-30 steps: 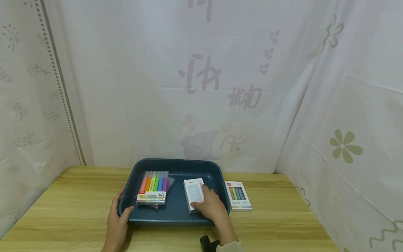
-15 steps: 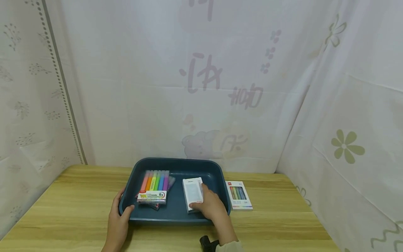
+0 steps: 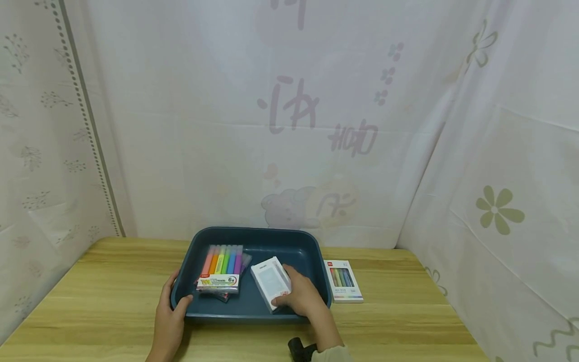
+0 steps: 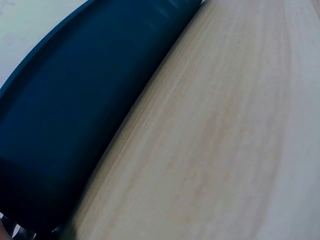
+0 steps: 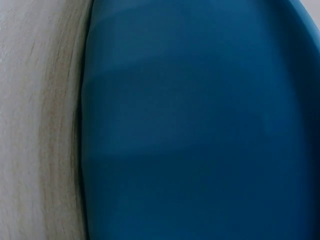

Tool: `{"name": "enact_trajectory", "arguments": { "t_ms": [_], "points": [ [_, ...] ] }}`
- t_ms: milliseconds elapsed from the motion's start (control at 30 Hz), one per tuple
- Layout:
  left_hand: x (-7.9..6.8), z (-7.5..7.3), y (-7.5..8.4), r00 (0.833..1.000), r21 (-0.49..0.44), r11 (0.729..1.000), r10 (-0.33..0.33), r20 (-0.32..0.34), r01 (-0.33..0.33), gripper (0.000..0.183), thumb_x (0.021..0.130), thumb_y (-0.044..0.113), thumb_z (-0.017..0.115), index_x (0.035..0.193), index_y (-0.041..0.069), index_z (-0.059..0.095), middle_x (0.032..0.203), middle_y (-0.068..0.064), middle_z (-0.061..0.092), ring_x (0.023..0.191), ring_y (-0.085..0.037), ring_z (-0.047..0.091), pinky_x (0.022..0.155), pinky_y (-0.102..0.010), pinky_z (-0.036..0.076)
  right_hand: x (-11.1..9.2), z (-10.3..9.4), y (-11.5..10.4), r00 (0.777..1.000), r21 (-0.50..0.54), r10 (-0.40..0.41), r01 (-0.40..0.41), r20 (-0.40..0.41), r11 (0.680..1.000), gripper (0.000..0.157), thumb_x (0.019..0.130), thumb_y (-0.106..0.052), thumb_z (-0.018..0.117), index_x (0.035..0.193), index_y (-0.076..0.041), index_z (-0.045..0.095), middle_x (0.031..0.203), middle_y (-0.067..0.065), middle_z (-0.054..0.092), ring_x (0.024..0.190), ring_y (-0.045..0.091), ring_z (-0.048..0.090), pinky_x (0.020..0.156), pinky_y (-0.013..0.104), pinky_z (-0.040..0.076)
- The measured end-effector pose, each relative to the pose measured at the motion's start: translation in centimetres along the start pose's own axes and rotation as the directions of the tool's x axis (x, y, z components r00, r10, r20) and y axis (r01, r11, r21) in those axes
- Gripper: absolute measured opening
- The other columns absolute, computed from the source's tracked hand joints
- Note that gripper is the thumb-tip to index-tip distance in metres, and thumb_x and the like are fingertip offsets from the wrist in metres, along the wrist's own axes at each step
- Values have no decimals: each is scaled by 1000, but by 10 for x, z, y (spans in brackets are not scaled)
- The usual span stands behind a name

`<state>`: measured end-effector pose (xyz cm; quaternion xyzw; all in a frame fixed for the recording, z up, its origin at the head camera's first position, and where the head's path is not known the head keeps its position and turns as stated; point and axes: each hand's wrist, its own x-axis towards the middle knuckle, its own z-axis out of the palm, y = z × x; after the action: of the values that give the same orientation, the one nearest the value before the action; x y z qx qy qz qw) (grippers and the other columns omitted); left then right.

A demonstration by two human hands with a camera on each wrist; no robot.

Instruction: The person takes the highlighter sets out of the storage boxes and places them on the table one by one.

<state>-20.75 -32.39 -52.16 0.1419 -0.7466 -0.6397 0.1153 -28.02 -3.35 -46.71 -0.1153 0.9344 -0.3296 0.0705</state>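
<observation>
From the head camera I see the left hand [image 3: 169, 317] at the near left corner of the dark blue tray [image 3: 235, 318], its forearm rising from the bottom edge. It grips that corner, fingers along the outer wall and thumb at the rim. The right hand [image 3: 305, 296] reaches in over the tray's near right part, its arm slanting up and left from a pale sleeve [image 3: 332, 353]. It is clamped on a white box [image 3: 270, 281], thumb at the near end and fingers along the right side. The box is in the tray's right half, turned so its far end points left; I can't tell whether it touches the floor. Left of it, a pack of coloured markers [image 3: 219, 261] lies over another pack [image 3: 246, 261]. A second white box [image 3: 344, 281] lies on the wooden table [image 3: 407, 322], just beside the tray's right wall. My wrist views show mostly tray wall and table.
</observation>
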Motion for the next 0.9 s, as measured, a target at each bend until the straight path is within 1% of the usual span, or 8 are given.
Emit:
{"name": "enact_trajectory", "arguments": {
  "t_ms": [167,267,367,467,600,667,800,900],
  "points": [
    [1,-1,0,1000,-3,1000,-4,1,4,73,99,11,50,163,20,17,168,-12,22,151,-28,24,102,-3,25,0,-3,0,999,51,-21,19,43,999,89,73,-14,89,149,-3,45,125,21,67,103,29,65,85,49,53],
    [1,0,0,1000,-7,1000,-8,2,8,74,98,10,51,163,19,18,169,-12,21,152,-29,22,121,-28,25,0,-4,0,997,67,-32,28,63,997,85,74,-13,88,148,-3,47,119,19,69,98,25,64,80,44,53],
    [1,0,1,1000,-11,1000,-9,5,9,74,98,9,51,163,20,18,169,-12,20,152,-30,22,124,-48,22,0,-3,2,996,50,-51,47,77,998,85,76,-16,88,148,-2,47,118,18,69,95,22,63,79,44,52],
    [1,0,0,1000,-9,1000,1,7,-1,73,98,9,51,163,20,18,169,-13,21,152,-29,23,119,-22,27,0,1,3,995,-5,-67,68,74,998,84,79,-28,86,149,-4,46,122,17,69,97,22,63,83,47,53],
    [1,-1,-1,1000,2,1000,7,3,-7,72,99,10,51,163,20,19,168,-13,22,151,-28,25,91,3,26,0,8,-2,999,-141,-48,50,14,989,87,80,-49,80,149,-6,48,125,17,69,100,26,66,84,52,55],
    [1,-1,-1,1000,6,1000,4,3,-4,72,99,11,50,163,20,19,168,-12,22,151,-28,25,104,-6,28,-1,10,-5,999,-202,-22,16,-23,979,89,79,-55,78,148,-6,49,125,18,70,101,29,67,82,54,55],
    [2,0,0,1000,7,1000,2,2,-2,72,98,10,50,163,19,19,169,-12,21,152,-29,23,123,-40,25,-1,13,-10,998,-258,9,-23,-55,966,89,78,-55,80,147,-7,50,125,18,70,105,32,68,82,56,55],
    [2,1,0,1000,9,1000,0,-3,0,72,98,9,51,162,19,19,168,-12,22,152,-29,23,123,-44,24,-2,16,-15,998,-257,14,-30,-62,966,89,77,-51,82,148,-7,49,125,19,70,105,32,68,82,56,54]
  ]
}}
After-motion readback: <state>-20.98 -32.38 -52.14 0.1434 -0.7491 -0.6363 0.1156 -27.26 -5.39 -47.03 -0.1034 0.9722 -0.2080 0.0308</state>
